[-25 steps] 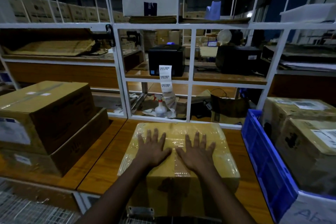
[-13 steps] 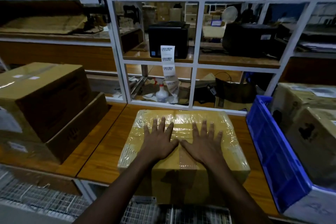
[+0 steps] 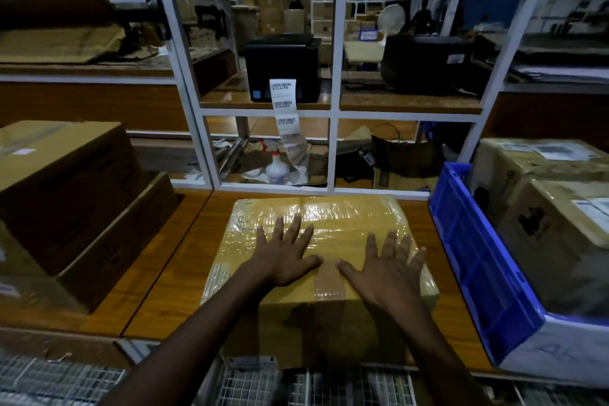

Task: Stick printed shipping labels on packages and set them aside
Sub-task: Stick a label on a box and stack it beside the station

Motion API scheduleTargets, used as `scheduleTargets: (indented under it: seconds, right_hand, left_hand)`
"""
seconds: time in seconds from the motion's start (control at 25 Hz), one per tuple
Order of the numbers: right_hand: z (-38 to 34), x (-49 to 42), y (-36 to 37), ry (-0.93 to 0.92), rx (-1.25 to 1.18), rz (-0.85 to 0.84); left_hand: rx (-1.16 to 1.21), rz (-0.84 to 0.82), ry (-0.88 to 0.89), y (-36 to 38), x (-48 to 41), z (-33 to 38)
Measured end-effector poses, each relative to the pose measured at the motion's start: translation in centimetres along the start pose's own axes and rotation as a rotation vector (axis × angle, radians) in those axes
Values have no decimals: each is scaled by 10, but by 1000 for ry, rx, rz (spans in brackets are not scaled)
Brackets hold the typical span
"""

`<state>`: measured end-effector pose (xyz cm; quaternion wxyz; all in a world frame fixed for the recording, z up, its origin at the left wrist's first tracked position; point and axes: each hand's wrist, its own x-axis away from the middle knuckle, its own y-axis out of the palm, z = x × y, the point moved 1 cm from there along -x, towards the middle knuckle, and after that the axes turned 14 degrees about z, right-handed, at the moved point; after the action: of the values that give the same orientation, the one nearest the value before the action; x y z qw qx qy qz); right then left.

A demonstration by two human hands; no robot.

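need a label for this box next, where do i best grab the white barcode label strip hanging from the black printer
Probably pinch the white barcode label strip at its top label, near the black box-shaped printer, coming straight from the front through the white metal shelf frame. There it hangs flat, facing you; lower down it curls beside the white plastic spray bottle.
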<state>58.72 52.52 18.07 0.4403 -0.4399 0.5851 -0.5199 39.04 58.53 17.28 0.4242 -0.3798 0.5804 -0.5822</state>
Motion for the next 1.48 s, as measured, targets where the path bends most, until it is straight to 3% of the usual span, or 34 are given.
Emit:
scheduleTargets:
  seconds: [0.16,0.24,0.36,0.48,0.52,0.56,0.64,0.76,0.84,0.92,1.04,1.32,1.48]
  right_hand:
    - [6,5,-1,-329,-123,-42]
    - [7,5,-5,-409,-176,-41]
    - [7,-1,-10,-367,-184,86]
    - [0,-5,-10,-197,-258,386]
    - [-6,-6,-5,-165,-353,416]
    - [-12,-6,0,-165,-478,367]
    - [-28,-7,11,-189,-687,92]
    - [-49,-5,25,-345,-714,-177]
    - [-58,-5,34,-429,-704,-132]
    - [-68,-10,40,-414,-762,-63]
    - [-94,-12,43,-436,-788,-75]
    - [-185,3,45,-584,-769,-151]
    - [-228,7,55,-657,-676,-99]
  left_hand:
    - [-18,245,-14,-16,-22,-21]
    - [-39,166,-99,-19,-38,-41]
    - [-76,67,-207,-23,-45,-64]
    - [-127,125,-328,-33,-31,-86]
    - [-98,139,-376,-34,-23,-93]
    - [-52,145,-427,-34,-12,-98]
    - [6,150,-521,-28,10,-103]
    - [51,229,-599,-17,45,-103]
    - [62,279,-532,-10,65,-104]
    - [-11,292,-351,-4,83,-104]
    - [-98,313,-205,4,105,-105]
    - [-146,354,-307,10,151,-177]
    - [-183,400,-361,6,162,-208]
